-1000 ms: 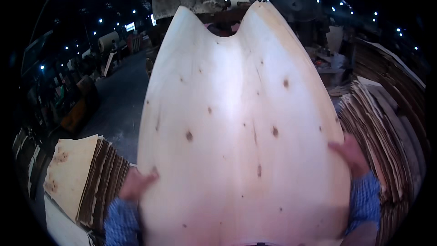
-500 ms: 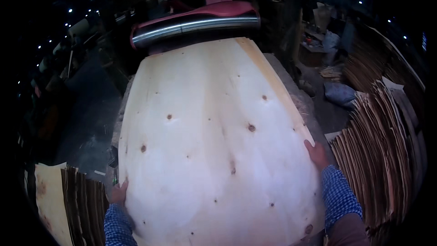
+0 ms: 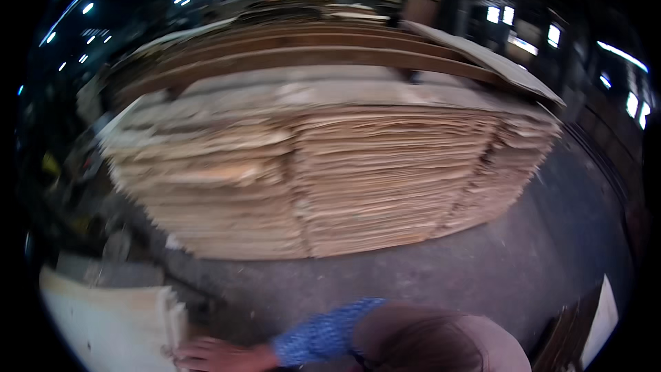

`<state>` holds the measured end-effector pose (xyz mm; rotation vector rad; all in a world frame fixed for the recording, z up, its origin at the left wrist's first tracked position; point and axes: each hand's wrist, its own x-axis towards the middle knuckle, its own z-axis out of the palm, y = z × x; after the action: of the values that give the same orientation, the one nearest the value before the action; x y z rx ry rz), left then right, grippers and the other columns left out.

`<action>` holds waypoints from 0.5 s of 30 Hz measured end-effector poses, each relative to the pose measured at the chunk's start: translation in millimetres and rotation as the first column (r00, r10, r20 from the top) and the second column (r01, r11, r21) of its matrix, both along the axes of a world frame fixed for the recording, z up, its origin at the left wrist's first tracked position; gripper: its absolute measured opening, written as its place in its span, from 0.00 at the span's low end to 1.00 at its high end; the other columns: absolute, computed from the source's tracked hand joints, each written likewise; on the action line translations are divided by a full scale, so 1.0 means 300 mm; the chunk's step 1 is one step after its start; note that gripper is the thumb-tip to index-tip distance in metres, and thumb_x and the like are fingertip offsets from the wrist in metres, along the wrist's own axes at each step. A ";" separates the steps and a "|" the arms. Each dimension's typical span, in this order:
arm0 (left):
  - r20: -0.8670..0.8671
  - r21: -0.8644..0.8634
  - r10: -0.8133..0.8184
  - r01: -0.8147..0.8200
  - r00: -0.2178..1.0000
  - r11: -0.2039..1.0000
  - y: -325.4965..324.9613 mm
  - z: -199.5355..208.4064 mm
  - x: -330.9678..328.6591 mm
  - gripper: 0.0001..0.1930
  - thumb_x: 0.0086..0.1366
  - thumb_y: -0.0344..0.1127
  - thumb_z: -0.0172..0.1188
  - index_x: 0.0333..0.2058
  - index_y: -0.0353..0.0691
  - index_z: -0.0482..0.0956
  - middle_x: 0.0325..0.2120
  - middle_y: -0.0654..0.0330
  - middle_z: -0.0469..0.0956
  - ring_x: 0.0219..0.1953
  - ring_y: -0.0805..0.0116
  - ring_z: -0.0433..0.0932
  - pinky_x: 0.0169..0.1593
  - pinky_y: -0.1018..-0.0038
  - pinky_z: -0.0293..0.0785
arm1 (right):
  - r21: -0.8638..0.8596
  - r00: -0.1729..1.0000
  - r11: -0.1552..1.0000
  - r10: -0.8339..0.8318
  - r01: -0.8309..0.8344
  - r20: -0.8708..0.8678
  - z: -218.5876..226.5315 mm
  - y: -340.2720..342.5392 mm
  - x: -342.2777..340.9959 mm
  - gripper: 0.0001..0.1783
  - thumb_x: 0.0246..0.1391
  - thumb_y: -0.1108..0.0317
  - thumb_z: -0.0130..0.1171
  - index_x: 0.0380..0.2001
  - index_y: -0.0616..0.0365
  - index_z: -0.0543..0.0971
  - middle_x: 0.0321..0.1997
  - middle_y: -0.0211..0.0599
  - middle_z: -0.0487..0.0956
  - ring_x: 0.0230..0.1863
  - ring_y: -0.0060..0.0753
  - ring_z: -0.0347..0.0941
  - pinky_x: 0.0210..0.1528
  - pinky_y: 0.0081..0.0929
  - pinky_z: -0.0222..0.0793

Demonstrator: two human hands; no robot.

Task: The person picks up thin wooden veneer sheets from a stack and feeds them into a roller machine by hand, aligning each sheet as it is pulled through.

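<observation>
- One hand [image 3: 206,356] at the bottom edge, blue patterned sleeve [image 3: 323,336]; which hand it is can't be told. Fingers flat on the edge of a low veneer sheet pile [image 3: 110,324], not clearly gripping.
- Other hand out of view.
- Big veneer stack [image 3: 330,179] well apart across the concrete floor [image 3: 496,269].
- Risks: splinters from ragged sheet edges; thin sheets sliding or cracking if dragged by one corner.
- View is blurred, so contact is uncertain.

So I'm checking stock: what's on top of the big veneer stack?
Long boards and a loose sheet lie on the veneer stack. Anything behind them is hidden.
</observation>
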<state>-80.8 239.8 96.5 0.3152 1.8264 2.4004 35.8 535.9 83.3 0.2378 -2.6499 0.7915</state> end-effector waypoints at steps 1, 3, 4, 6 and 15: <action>0.200 -0.013 -0.094 0.099 0.975 0.995 0.226 0.030 0.149 0.28 0.67 0.49 0.49 0.57 0.33 0.63 0.54 0.45 0.66 0.53 0.49 0.67 0.56 0.57 0.65 | -0.040 0.997 0.998 -0.054 0.056 0.049 -0.048 0.046 0.252 0.29 0.64 0.57 0.40 0.63 0.60 0.57 0.68 0.48 0.55 0.67 0.43 0.55 0.66 0.37 0.51; 0.311 0.103 -0.346 0.331 0.885 0.938 0.600 0.044 0.457 0.27 0.67 0.46 0.49 0.58 0.34 0.62 0.53 0.47 0.67 0.47 0.54 0.71 0.51 0.61 0.69 | -0.184 0.959 0.942 -0.268 0.280 0.088 -0.254 0.159 0.787 0.36 0.57 0.57 0.48 0.65 0.61 0.55 0.69 0.53 0.54 0.68 0.49 0.53 0.68 0.40 0.50; 0.331 0.207 -0.541 0.500 0.773 0.841 0.785 0.059 0.601 0.27 0.67 0.46 0.49 0.59 0.34 0.62 0.54 0.47 0.67 0.48 0.55 0.71 0.52 0.61 0.69 | -0.285 0.914 0.870 -0.396 0.402 0.082 -0.366 0.235 1.061 0.43 0.50 0.55 0.58 0.65 0.62 0.55 0.67 0.59 0.56 0.68 0.54 0.53 0.68 0.42 0.50; 0.306 0.287 -0.802 0.754 0.512 0.591 1.106 0.110 0.903 0.27 0.67 0.47 0.50 0.58 0.35 0.63 0.56 0.47 0.66 0.53 0.52 0.68 0.57 0.58 0.64 | -0.282 0.707 0.650 -0.629 0.706 0.323 -0.400 0.332 1.532 0.41 0.56 0.49 0.55 0.65 0.60 0.56 0.68 0.54 0.57 0.68 0.52 0.54 0.67 0.40 0.53; 0.061 0.178 -0.944 0.934 -0.326 -0.311 2.125 0.492 2.560 0.27 0.67 0.48 0.54 0.58 0.37 0.62 0.50 0.51 0.72 0.46 0.63 0.76 0.46 0.69 0.74 | -0.381 -0.074 -0.178 -0.959 0.907 0.273 -0.069 0.470 2.694 0.29 0.53 0.52 0.58 0.54 0.58 0.71 0.49 0.51 0.77 0.46 0.49 0.77 0.47 0.37 0.72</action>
<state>687.1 877.3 244.2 1.0526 0.5262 0.9722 844.1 676.8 62.6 -1.6736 -1.4853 0.6649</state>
